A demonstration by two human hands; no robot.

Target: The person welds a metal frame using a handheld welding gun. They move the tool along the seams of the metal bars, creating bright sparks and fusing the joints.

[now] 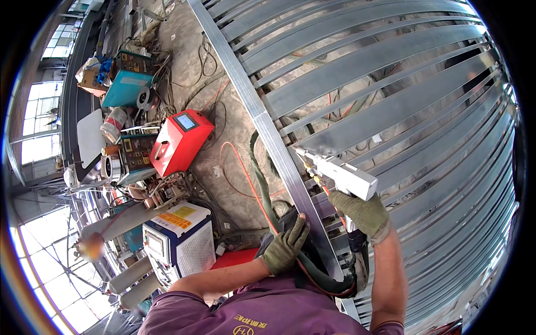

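My right hand [364, 215], in an olive-green work glove, is closed around the grip of a white, box-bodied welding gun [347, 176]. The gun's thin nozzle points up and left, close to where a flat grey slat [312, 134] meets the long side rail [273, 131] of a metal frame; whether it touches cannot be made out. A wire-feed tube with an orange end runs along the gun. My left hand [283, 247], gloved alike, lies with fingers extended against the rail's near part, beside a dark green sleeved hose [260, 173]. It grips nothing visible.
Left of the frame stand a red machine [183, 142] with a small screen, a white-and-blue cabinet [181, 243] and teal welding units [128, 86]. Hoses and cables trail over the concrete floor [223, 167], also beneath the slats. A thin orange hose [245, 167] runs beside my left hand.
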